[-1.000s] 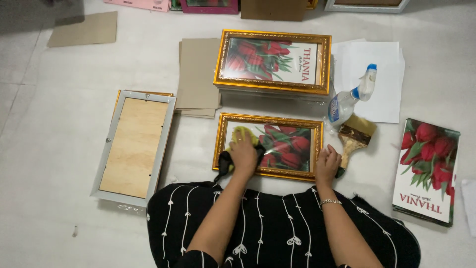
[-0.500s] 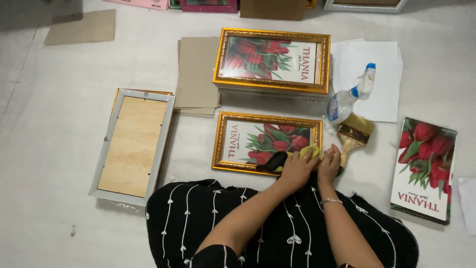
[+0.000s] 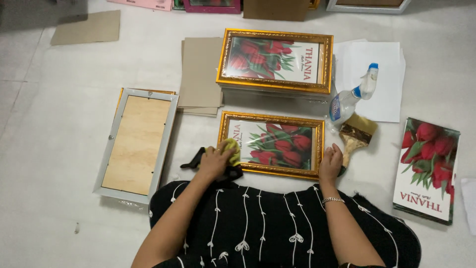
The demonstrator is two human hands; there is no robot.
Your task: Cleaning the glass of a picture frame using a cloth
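Two gold frames with red-flower prints: one point(image 3: 271, 144) flat on the pale floor point(image 3: 49, 124) before the person, one point(image 3: 275, 60) atop a stack behind. One silver frame point(image 3: 136, 144) face-down, left. One spray bottle point(image 3: 352, 97), one brush point(image 3: 356, 135).

Left hand point(image 3: 215, 161) clamped on a yellow cloth point(image 3: 231, 150) at the near frame's left edge. Right hand point(image 3: 330, 164) lies flat, fingers together, at its right corner.

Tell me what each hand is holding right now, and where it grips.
The left hand holds a yellow cloth, bunched under its fingers, on the gold frame near its lower left corner. The right hand rests on the frame's lower right corner.
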